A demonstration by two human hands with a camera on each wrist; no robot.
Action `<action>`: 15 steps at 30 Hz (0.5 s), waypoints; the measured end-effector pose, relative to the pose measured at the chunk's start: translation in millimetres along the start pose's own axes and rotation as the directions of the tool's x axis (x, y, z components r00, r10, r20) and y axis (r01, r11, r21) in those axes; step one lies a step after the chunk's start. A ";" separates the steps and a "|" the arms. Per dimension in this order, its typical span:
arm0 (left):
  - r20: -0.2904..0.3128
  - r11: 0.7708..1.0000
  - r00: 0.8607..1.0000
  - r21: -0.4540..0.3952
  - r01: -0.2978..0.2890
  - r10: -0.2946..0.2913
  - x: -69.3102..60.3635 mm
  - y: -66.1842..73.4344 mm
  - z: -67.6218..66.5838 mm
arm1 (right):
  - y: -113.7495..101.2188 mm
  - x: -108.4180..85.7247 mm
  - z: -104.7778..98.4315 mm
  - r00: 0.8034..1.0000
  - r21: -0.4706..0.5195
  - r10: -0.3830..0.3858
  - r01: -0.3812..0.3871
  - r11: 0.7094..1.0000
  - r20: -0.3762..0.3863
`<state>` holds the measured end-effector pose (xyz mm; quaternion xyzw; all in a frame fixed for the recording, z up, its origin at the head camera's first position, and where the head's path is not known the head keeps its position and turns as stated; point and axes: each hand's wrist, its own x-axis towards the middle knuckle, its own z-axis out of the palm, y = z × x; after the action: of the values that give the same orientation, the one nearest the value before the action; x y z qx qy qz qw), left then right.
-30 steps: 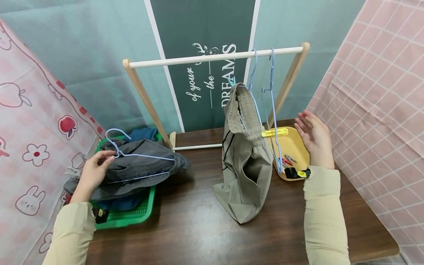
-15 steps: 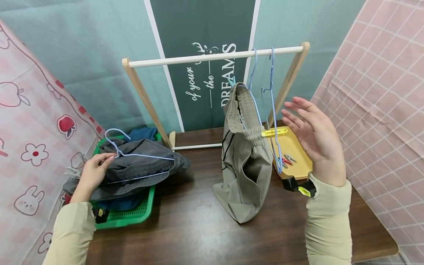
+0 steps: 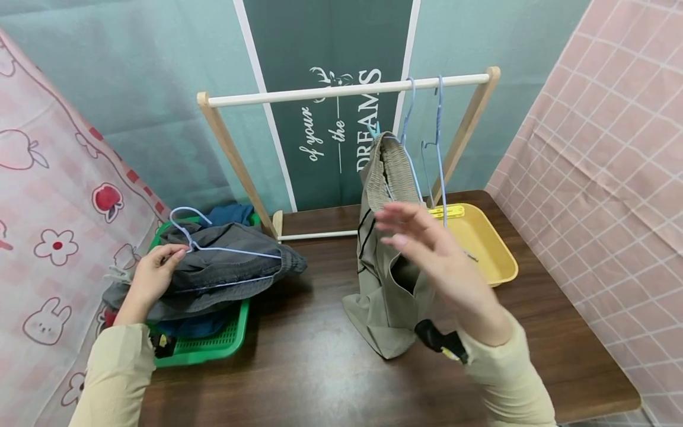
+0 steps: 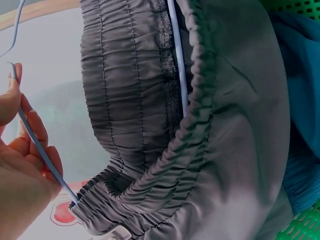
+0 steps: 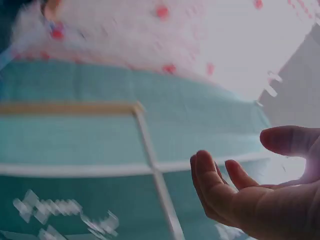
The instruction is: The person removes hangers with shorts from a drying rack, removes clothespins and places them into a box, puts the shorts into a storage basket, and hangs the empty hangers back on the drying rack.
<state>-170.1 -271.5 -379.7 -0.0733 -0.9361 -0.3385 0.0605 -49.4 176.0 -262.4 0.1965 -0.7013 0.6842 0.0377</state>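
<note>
Worktop (image 3: 299, 391): carries rack (image 3: 299, 95) | Rack: suspends taupe elastic-waist pants (image 3: 379, 290) | Green basket (image 3: 216, 350): lies beneath grey elastic-waist pants (image 3: 224, 267), we judge as support | Blue hanger (image 3: 235, 251): runs inside grey waistband (image 4: 127, 80), presumably spreading it | Left hand (image 3: 153, 273): pinches hanger near its hook, we judge to steady it | Right hand (image 3: 443, 255): fingers loosely extended, holding nothing, before taupe pants; contact unclear

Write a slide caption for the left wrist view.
Left hand holding a blue hanger running into the gathered waistband of a gray garment, teal cloth and green basket alongside.

"of your the DREAMS" on green cloth (image 3: 341, 47)
</note>
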 end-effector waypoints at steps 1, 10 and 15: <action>0.005 1.000 1.000 -0.003 -0.002 0.002 0.1 0.8 -0.1 | 5.9 0.6 7.4 0.999 -0.027 0.037 -0.036 0.999 0.020; -0.039 0.994 0.994 -0.037 -0.102 0.101 3.5 9.8 0.3 | 106.3 22.4 55.3 0.971 -0.125 0.240 -0.238 0.963 0.002; -0.072 0.989 0.989 -0.058 -0.137 0.133 2.5 13.1 1.2 | 161.1 36.7 75.7 0.972 -0.294 0.228 -0.234 0.927 -0.055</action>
<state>-170.3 -260.6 -372.0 -0.1268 -0.9154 -0.3650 0.1125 -119.6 91.9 -407.4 0.0977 -0.8143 0.5721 -0.0070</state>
